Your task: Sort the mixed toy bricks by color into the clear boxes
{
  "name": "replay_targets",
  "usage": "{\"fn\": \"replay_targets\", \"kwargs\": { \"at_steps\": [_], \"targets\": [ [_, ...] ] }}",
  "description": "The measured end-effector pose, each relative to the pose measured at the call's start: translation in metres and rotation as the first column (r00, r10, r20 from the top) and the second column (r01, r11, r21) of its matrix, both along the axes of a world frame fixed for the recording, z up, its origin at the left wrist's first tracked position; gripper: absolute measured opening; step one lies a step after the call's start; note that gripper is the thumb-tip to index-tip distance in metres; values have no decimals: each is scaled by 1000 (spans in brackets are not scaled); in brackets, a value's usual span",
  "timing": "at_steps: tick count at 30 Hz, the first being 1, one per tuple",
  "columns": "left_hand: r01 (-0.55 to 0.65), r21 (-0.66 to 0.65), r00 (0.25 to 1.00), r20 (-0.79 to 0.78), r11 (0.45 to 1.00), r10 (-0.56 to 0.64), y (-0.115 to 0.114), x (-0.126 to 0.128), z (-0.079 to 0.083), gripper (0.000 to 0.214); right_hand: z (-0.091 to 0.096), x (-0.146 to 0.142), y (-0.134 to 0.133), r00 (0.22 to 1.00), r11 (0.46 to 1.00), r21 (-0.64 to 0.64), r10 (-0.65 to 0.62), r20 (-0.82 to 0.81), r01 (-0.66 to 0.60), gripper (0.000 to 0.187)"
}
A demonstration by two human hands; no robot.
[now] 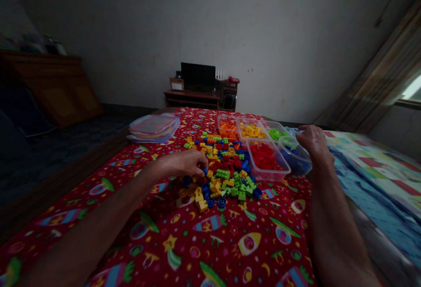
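Note:
My left hand [194, 163] reaches into a pile of mixed toy building bricks [226, 162], its fingers closed on a blue brick [205, 171]. My right hand [314, 140] is above the right rim of a round clear tub [304, 169] with blue bricks [292, 150] inside. Its fingers are curled, and whatever they may hold is hidden. Beside the tub, a clear rectangular box [271, 175] contains red bricks [263, 155]. Behind stand clear boxes of orange bricks [228, 129], yellow bricks [252, 130] and green bricks [276, 134].
Stacked clear lids [153, 128] lie at the far left of the red patterned cloth [184, 243]. To the right is a bed-like surface with a blue cover [371, 208]. A desk with a monitor [198, 76] stands against the wall, and a wooden cabinet [55, 90] is at left.

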State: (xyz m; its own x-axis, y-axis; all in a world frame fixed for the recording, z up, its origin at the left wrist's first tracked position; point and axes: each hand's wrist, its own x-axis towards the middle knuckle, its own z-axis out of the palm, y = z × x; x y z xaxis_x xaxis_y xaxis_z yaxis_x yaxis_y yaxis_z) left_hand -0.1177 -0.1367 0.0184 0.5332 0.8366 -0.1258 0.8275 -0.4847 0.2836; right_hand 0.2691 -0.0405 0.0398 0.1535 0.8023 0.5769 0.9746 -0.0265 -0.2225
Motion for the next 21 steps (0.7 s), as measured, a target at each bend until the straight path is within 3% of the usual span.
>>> {"fn": "replay_targets", "kwargs": {
  "at_steps": [3, 5, 7, 9, 11, 13, 17, 21],
  "targets": [
    [-117, -5, 975, 192, 993, 116, 8, -5, -1, 19, 10, -30, -3, 994, 992, 68, 105, -5, -104, 35],
    [-178, -26, 924, 338, 984, 176, 12, -5, -3, 28, 15, -63, -12, 962, 958, 93, 272, 2, -271, 32],
    [-230, -50, 863, 451, 972, 227, 14, -3, -6, 37, 13, -101, -26, 868, 866, 53, 496, 35, -497, 30],
    [-276, -74, 806, 525, 958, 273, 15, -1, -9, 41, 6, -137, -43, 718, 721, -65, 693, 60, -690, 26],
    [-285, -103, 764, 577, 953, 291, 15, 1, -11, 43, -2, -166, -59, 599, 600, -135, 799, 56, -788, 22],
    [-257, -119, 742, 611, 959, 275, 15, 2, -13, 46, -10, -184, -72, 542, 539, -204, 839, 48, -817, 21],
    [-220, -147, 718, 645, 964, 262, 15, 3, -15, 51, -12, -194, -81, 550, 548, -270, 832, 75, -792, 20],
    [-237, -165, 693, 662, 957, 286, 18, -2, -15, 56, -10, -186, -73, 622, 638, -247, 769, 149, -730, 21]
  ]
}}
